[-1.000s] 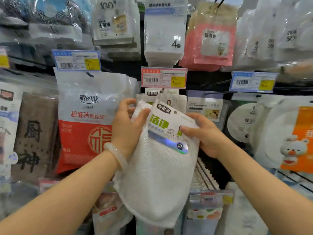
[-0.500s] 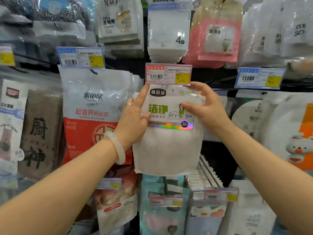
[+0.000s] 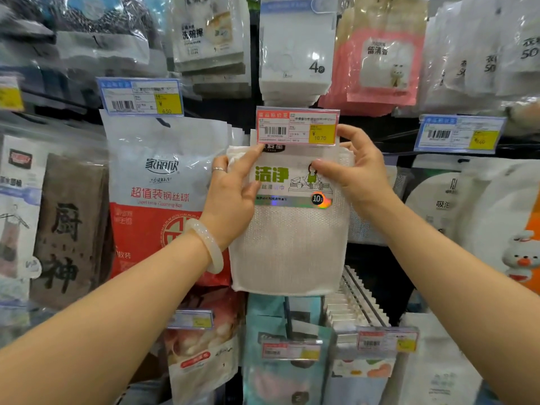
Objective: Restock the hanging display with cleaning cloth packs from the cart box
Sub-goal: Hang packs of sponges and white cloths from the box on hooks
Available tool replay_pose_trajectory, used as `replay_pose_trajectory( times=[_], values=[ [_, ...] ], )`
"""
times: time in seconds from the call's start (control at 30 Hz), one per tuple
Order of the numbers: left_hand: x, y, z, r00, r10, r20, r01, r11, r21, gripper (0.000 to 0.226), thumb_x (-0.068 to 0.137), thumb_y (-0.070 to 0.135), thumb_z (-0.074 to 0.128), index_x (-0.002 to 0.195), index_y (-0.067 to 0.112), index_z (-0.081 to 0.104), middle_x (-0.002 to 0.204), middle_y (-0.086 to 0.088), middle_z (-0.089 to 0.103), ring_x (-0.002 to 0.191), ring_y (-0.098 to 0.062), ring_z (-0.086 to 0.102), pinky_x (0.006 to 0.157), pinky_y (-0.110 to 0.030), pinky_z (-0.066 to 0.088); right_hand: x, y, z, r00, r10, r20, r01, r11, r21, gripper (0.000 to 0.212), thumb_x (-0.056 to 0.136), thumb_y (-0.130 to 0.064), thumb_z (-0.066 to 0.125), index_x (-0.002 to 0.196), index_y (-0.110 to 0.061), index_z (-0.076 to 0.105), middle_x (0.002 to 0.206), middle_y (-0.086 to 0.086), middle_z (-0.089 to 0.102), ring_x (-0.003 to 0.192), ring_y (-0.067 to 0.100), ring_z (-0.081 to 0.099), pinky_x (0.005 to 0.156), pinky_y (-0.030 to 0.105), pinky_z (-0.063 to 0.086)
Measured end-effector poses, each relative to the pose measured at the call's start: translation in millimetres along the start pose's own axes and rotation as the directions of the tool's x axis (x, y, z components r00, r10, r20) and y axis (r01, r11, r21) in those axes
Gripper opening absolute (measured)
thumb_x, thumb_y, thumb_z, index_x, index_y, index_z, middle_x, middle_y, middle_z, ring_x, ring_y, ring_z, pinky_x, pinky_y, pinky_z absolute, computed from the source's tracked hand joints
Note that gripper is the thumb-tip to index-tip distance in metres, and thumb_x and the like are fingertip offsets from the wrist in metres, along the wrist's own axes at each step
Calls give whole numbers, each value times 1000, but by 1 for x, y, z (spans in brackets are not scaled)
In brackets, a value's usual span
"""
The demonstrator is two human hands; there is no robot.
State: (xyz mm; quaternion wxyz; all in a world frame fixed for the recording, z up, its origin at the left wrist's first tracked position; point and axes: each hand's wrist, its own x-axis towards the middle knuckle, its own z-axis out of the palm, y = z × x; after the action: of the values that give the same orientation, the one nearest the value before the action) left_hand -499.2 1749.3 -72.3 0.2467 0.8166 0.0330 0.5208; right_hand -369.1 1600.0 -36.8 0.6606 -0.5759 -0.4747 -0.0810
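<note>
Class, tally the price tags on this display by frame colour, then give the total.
Red tags: 3
Blue tags: 3
Cut-off tag at the left edge, frame colour unclear: 1
Total: 7

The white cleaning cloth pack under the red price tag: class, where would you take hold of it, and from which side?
Take the cleaning cloth pack by its stiff printed header card, one grip at each side edge, coming from the front as the left hand and right hand do. The cloth below hangs limp and probably would sag.
</note>
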Motion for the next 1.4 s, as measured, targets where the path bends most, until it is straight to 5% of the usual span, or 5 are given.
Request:
replay_pose_trajectory(
  times=[0.6, 0.7, 0.83, 1.03, 1.4],
  values=[
    [-5, 3, -3, 998, -6, -64, 5, 1000, -13, 56, 89, 0, 51, 141, 15, 35, 115, -11, 36, 95, -6, 39, 76, 11, 30, 0, 0, 2, 997, 78, 5, -78, 990, 114, 49, 72, -3, 74, 108, -33, 60, 104, 5, 66, 93, 25, 70, 75, 42, 59],
    [0, 1, 2, 989, -133, 60, 137, 989, -59, 57, 92, 4, 48, 143, 24, 32, 131, -10, 30, 112, -15, 44, 94, -6, 38, 0, 6, 3, 994, 105, -12, -104, 992, 67, 50, 73, -3, 74, 115, -26, 59, 105, 2, 65, 92, 21, 69, 72, 34, 59],
    [2, -2, 17, 969, -220, 115, 208, 972, 105, 57, 96, 10, 43, 146, 28, 22, 146, -16, 21, 120, -25, 42, 102, -19, 34, -4, 21, 10, 992, 83, -99, -102, 972, -212, 65, 80, -14, 70, 137, -20, 41, 133, 8, 46, 119, 17, 49, 100, 37, 46],
    [2, -19, 28, 982, -165, 94, 146, 972, 183, 71, 89, 9, 56, 147, 22, 17, 143, -22, 19, 129, -32, 33, 114, -27, 17, -39, 50, 27, 971, -225, 75, 183, 506, -843, 85, 74, -36, 75, 145, -26, 29, 157, 13, 1, 144, 34, -4, 115, 44, -6],
    [13, -38, 59, 923, -288, 254, 130, 857, 498, 90, 86, 22, 58, 147, 31, -9, 148, -16, -36, 142, -39, -16, 116, -45, 9, -13, 70, 43, 992, 27, 126, 123, 75, -990, 90, 82, -62, 50, 148, -25, 2, 159, 6, -13, 135, 33, -36, 97, 53, -33]
  ],
)
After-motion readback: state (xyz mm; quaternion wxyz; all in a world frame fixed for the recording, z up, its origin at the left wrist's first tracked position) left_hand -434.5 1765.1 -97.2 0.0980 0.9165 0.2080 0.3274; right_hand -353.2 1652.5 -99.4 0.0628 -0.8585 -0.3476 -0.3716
